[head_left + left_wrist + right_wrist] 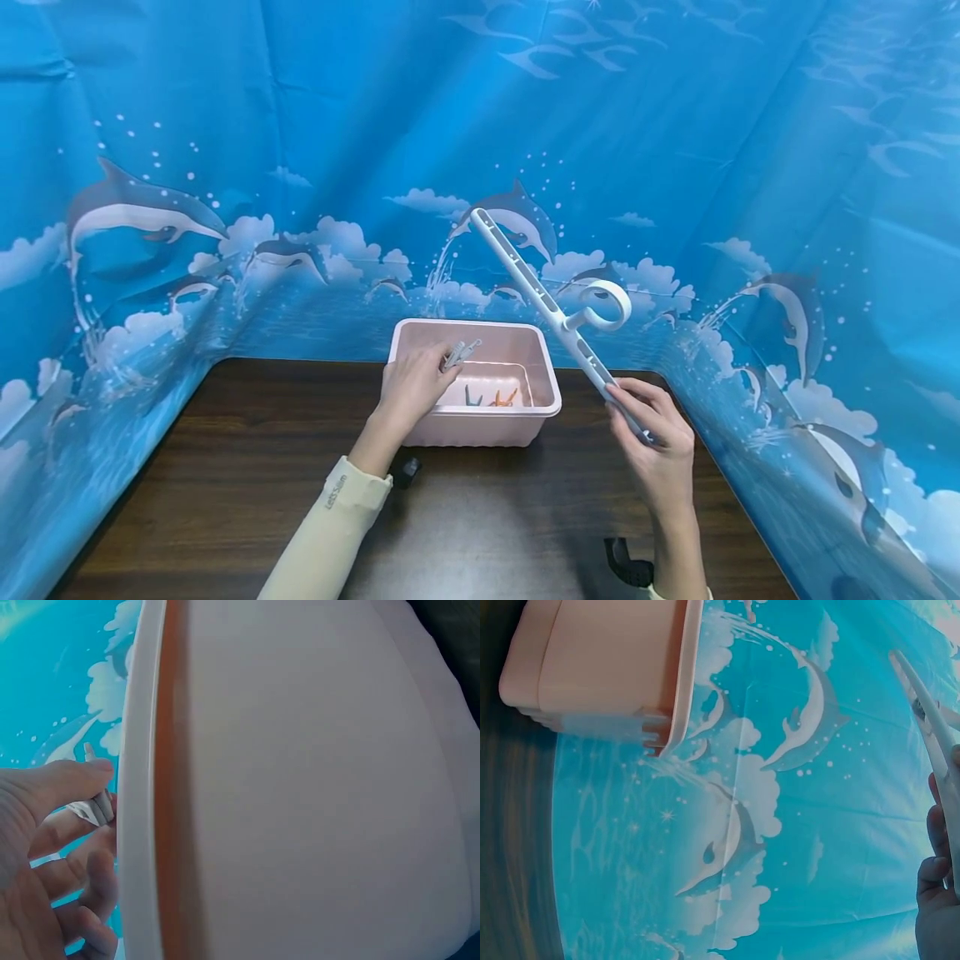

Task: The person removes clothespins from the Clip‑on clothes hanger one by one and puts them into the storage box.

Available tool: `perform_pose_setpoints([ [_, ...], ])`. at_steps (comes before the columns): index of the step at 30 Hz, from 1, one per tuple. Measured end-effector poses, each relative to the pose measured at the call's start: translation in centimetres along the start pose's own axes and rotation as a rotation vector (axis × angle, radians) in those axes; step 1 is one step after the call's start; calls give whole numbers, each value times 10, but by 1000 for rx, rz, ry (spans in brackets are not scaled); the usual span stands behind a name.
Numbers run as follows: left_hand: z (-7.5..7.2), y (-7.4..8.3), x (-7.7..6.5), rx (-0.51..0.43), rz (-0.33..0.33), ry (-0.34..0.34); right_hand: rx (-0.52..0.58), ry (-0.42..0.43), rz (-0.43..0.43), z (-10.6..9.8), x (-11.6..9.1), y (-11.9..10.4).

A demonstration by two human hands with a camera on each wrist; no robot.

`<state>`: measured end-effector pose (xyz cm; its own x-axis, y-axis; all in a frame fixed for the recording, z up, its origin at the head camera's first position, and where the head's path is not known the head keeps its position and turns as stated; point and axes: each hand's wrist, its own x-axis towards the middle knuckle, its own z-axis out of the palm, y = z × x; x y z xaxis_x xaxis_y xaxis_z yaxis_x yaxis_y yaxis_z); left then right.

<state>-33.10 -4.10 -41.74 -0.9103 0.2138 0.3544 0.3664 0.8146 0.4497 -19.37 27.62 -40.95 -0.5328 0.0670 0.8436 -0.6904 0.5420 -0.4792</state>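
Note:
My left hand [411, 387] is over the left side of a pale pink plastic bin [472, 430] and pinches a small grey clip [461, 354], which looks like a clothespin. In the left wrist view, thumb and fingertips close on the clip [101, 808] just beyond the bin's rim. A long white slotted bar with an open ring-shaped hook, like a hanger [557, 318], slants up to the left from my right hand [662, 437]. Thumb and fingers grip its lower end. Inside the bin lie an orange clip [504, 401] and a dark grey-blue clip [472, 398].
The bin stands near the back edge of a dark brown wooden table [225, 492]. A blue curtain [360, 125] printed with dolphins and clouds surrounds the table at the back and sides. Black wrist mounts [628, 565] show at both forearms.

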Motion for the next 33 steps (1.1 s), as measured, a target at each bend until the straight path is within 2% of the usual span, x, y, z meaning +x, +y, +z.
perform_pose_setpoints([
  [7,5,5,10,-1,43,22,7,-2,9,1,-2,3],
  [13,8,7,15,19,51,94,4,-19,21,2,-4,3],
  [20,9,6,17,-39,75,177,2,-12,18,0,-3,4],
  [24,2,9,16,-93,91,256,-6,-17,28,0,-3,4],
  [28,-9,14,13,-152,114,381,-10,-29,40,0,-2,2],
  [33,-28,19,7,-175,207,517,-3,-48,48,2,-1,-2],
])
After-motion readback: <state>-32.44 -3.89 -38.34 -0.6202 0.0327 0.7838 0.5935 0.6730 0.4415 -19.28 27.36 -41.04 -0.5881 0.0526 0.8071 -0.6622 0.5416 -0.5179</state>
